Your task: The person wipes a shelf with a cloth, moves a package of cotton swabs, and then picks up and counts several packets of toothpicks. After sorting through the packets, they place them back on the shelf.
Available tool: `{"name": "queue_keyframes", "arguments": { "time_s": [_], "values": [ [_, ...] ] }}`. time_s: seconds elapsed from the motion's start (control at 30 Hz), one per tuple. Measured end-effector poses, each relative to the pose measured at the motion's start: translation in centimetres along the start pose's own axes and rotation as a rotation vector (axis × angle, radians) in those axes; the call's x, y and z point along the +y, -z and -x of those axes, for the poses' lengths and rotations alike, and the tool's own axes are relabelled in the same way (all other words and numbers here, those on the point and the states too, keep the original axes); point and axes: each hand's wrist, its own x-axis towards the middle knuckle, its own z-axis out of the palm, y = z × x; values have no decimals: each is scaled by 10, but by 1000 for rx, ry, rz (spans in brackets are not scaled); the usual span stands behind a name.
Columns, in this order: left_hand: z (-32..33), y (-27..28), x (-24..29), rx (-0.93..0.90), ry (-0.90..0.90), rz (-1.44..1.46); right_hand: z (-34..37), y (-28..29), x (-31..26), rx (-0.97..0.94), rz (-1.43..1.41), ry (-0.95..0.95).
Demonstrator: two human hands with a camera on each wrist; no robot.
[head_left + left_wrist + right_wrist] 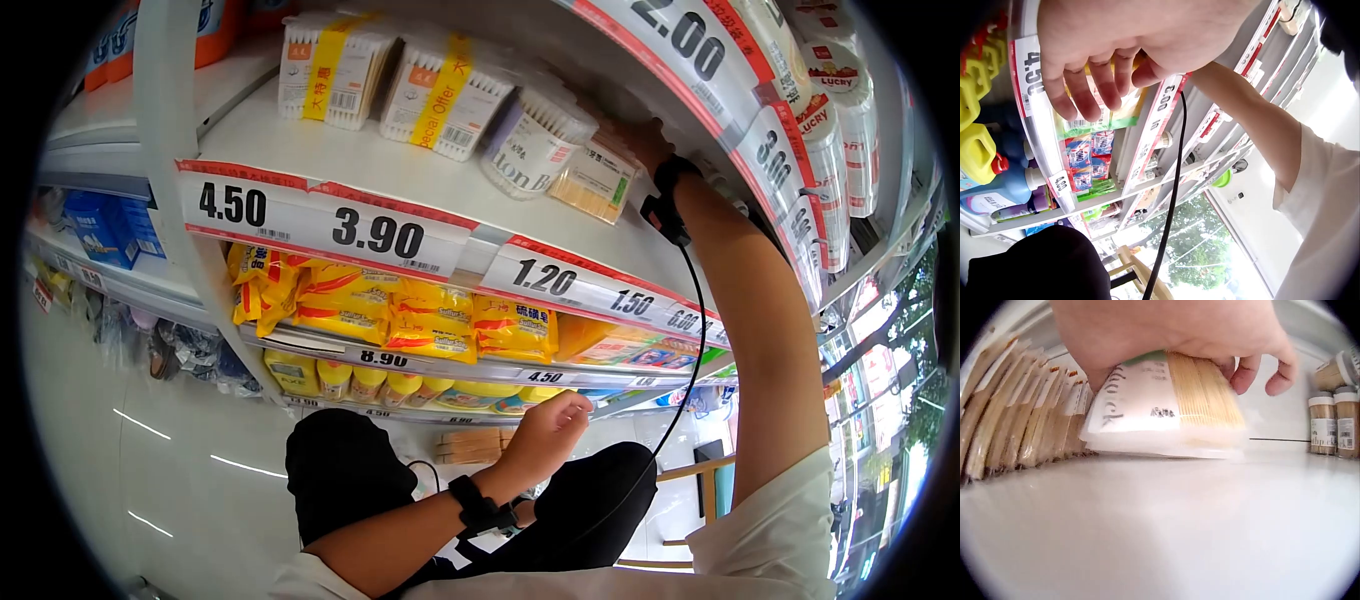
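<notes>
Swab boxes: two clear boxes of cotton swabs (445, 100) with yellow bands, up on your white shelf (330, 150), near each other.
Round tub: the swab tub (535, 145) is just right of those, tilted a bit.
Left hand: yours (548, 432) is down over your knees, below the price tags, fingers loosely curled and relaxed, nothing in them.
Front pack: a flat see-through pack (597, 180) of sticks, between the tub and your right wrist. Can't tell from the head view if it's the one you've got.
Row on the left (right wrist view): a bunch of thin packs (1025, 412) lined up side by side, next to the one you're gripping.
Stick pack: the pack of thin wooden sticks (1175, 406) is under your palm, bottom edge right down by the shelf. Touching or not, can't tell.
Right hand: your hand (1172, 328) is partly closed around that pack, a couple of fingertips sticking out past it.
Far right: little stick jars (1329, 425), well apart from your fingers.
</notes>
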Motion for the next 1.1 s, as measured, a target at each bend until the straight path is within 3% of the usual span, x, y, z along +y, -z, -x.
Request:
{"name": "queue_keyframes", "arguments": {
  "time_s": [0.43, 0.77, 0.83, 0.93, 1.1],
  "values": [
    [3, -6, 5, 2, 24, -71, 14, 4, 6, -124, -43, -62],
    [4, -4, 1, 15, -8, -122, 42, 36, 23, -545, -50, -244],
    [6, -5, 2, 14, 4, -116, 45, 28, 30, -391, -942, -817],
    [6, -5, -4, 15, 6, -112, 52, 36, 16, -349, -861, -947],
    [8, -5, -9, 28, -11, -105, 68, 48, -3, -353, -825, -919]
  ]
}}
